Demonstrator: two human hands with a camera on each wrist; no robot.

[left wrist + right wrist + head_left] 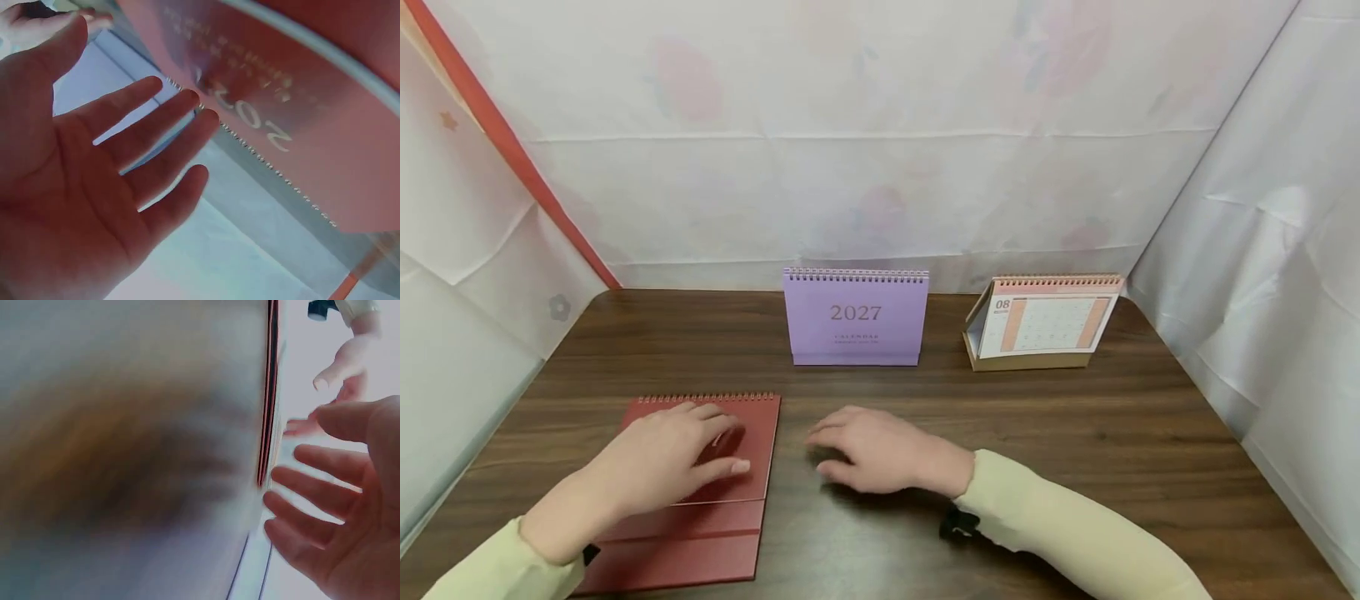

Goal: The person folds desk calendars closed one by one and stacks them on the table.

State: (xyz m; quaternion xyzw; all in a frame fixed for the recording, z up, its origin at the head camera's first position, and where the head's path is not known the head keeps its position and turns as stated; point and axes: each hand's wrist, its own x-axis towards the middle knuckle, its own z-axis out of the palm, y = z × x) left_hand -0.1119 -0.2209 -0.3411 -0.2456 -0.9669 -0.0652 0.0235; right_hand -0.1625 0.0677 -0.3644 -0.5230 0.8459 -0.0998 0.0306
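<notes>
A red desk calendar point(730, 550) lies flat at the left front of the table, its wire binding toward the back. Over its upper part hovers my left hand point(662, 458), fingers relaxed and slightly bent, holding nothing. In the left wrist view the spread fingers point(162, 150) show in front of the red cover point(350, 169), which carries gold numerals. My right hand point(880, 450) is just right of the calendar, above the bare wood, with loosely bent fingers and nothing in them. The right wrist view shows those fingers point(312, 487) beside the calendar's thin red edge point(267, 406).
A purple 2027 calendar point(857, 325) stands upright at the back middle of the dark wooden table point(1037, 433). To its right a white and pink calendar point(1048, 325) stands open on its tan base. White patterned cloth point(865, 183) hangs behind and at both sides.
</notes>
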